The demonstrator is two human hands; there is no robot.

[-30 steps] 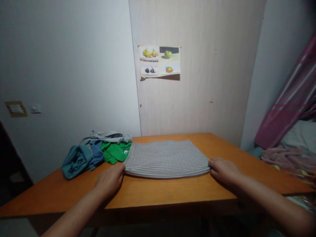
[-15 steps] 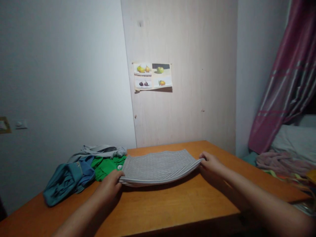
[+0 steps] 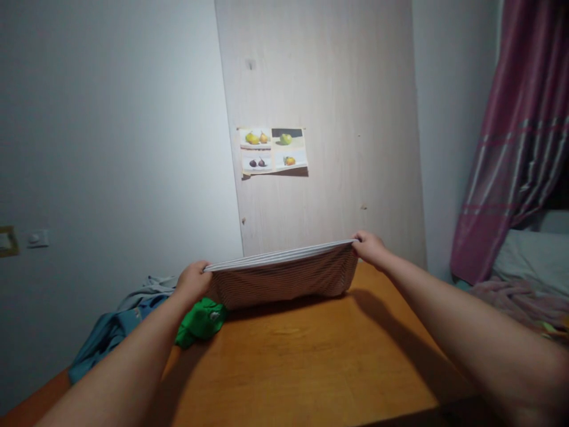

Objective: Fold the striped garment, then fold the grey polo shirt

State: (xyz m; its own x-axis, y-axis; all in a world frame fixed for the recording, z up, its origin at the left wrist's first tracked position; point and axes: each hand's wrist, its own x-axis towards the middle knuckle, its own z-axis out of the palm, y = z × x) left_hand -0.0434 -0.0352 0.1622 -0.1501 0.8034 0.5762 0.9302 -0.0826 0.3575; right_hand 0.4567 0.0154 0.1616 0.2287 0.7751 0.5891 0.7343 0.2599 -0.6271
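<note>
A grey-and-white striped piece of folded cloth (image 3: 284, 276), perhaps a garment, is stretched between my two hands over the table. My left hand (image 3: 194, 280) is closed on its near left corner, and my right hand (image 3: 370, 248) pinches the near right corner. The gripped edge is raised, so the shaded underside hangs towards me and its lower part rests at the table. Beside my left hand lies a crumpled green garment (image 3: 201, 323), partly behind the wrist. The fingertips of both hands are mostly hidden by the cloth and knuckles.
An orange-brown wooden table (image 3: 284, 367) spreads below. On its left lie blue-teal clothes (image 3: 104, 338) and a grey garment (image 3: 149, 290), partly covered by my left arm. A fruit picture (image 3: 273, 151) hangs on the back panel. Bedding (image 3: 507, 293) and a pink curtain (image 3: 493, 178) are at right.
Both hands have lifted the near edge of the striped cloth up and away from me, showing its underside. The view has tipped slightly upward.
</note>
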